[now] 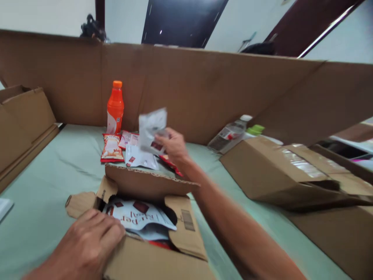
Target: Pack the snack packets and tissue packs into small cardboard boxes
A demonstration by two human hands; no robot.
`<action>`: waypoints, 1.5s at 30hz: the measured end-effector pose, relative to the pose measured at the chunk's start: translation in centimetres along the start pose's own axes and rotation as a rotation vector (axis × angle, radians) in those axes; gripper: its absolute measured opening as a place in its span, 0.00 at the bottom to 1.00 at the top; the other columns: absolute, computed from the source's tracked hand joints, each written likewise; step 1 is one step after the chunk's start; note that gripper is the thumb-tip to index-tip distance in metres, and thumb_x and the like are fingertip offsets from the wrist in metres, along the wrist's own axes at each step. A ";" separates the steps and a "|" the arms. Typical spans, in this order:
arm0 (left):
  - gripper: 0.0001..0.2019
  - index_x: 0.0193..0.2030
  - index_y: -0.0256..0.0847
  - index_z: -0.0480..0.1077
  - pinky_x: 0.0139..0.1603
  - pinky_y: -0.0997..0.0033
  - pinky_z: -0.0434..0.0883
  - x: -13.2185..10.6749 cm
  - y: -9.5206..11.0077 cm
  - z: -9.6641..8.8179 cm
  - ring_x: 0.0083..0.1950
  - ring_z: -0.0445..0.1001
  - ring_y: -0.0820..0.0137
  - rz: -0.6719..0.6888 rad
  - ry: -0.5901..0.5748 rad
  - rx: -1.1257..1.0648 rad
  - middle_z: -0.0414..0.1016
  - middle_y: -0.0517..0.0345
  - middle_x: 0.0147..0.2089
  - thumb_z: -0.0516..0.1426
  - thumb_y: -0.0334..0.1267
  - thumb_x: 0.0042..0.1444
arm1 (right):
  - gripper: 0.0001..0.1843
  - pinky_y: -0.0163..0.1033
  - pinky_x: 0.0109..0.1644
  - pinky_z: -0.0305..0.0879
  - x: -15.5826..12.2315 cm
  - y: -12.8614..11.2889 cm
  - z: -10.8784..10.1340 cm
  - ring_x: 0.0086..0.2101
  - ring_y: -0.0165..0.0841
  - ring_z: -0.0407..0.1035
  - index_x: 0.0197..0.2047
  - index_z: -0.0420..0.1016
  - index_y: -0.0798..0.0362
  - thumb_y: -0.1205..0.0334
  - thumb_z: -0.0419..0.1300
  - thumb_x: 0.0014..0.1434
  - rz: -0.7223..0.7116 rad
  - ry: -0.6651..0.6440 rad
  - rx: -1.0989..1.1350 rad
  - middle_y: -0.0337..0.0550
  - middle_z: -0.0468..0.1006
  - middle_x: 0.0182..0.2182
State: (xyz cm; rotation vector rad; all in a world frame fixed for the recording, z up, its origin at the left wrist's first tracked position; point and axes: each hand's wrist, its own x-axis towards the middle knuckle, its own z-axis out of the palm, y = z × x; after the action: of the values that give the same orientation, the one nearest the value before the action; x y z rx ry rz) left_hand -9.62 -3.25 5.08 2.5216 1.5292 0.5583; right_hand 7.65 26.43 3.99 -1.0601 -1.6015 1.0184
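My right hand point(173, 146) pinches a whitish snack packet point(152, 126) by its lower right corner, raised above the far side of the table. Under it lie a light blue packet point(142, 157), a red-and-white snack bag point(112, 147) and a pink packet point(128, 139). Part of a red packet point(171, 165) shows below my right hand. My left hand point(94, 239) is closed over the left edge of an open cardboard box point(154, 256); its fingertips are hidden. Inside that box sit light blue pouches point(142, 216) with printed lettering, and something red beneath them.
An orange bottle point(115, 109) stands upright behind the packets. At right, a clear plastic bottle point(230, 134) leans near a green cap and cardboard boxes point(271, 171). Another carton point(25, 128) is at left. A tall cardboard wall point(189, 85) closes off the table's back.
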 end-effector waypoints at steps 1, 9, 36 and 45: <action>0.24 0.50 0.44 0.66 0.44 0.60 0.75 0.1 0.4 -0.1 0.43 0.78 0.58 -0.026 -0.006 -0.013 0.80 0.54 0.46 0.54 0.25 0.43 | 0.13 0.39 0.38 0.77 -1.2 -1.7 -1.5 0.33 0.29 0.75 0.45 0.74 0.52 0.52 0.65 0.64 -0.056 0.033 0.077 0.36 0.80 0.38; 0.20 0.38 0.41 0.67 0.41 0.53 0.76 0.4 1.1 -0.2 0.41 0.76 0.54 -0.129 -0.072 -0.002 0.78 0.50 0.40 0.52 0.22 0.36 | 0.12 0.38 0.33 0.78 -15.3 -9.6 -8.6 0.32 0.33 0.79 0.46 0.80 0.38 0.66 0.60 0.65 -0.641 -0.198 -0.080 0.35 0.84 0.37; 0.38 0.76 0.55 0.45 0.73 0.38 0.61 -5.3 -0.9 1.5 0.75 0.56 0.48 -0.348 0.578 -0.050 0.45 0.53 0.79 0.59 0.40 0.64 | 0.20 0.43 0.53 0.79 -17.9 -6.1 -10.7 0.54 0.39 0.77 0.63 0.71 0.37 0.51 0.58 0.69 -0.597 -0.421 -0.591 0.41 0.81 0.56; 0.21 0.68 0.48 0.62 0.60 0.56 0.77 -1.4 -1.6 2.8 0.62 0.76 0.57 -0.401 0.540 -0.132 0.75 0.51 0.63 0.53 0.47 0.71 | 0.33 0.54 0.60 0.74 -21.4 -1.6 -8.3 0.61 0.45 0.70 0.74 0.54 0.42 0.56 0.58 0.69 -0.535 -0.210 -0.664 0.51 0.72 0.64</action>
State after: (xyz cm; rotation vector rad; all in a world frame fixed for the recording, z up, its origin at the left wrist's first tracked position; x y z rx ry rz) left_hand -10.49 -3.53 1.62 1.9699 2.0134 1.2879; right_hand 19.56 6.86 1.99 -0.8634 -2.3164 0.2337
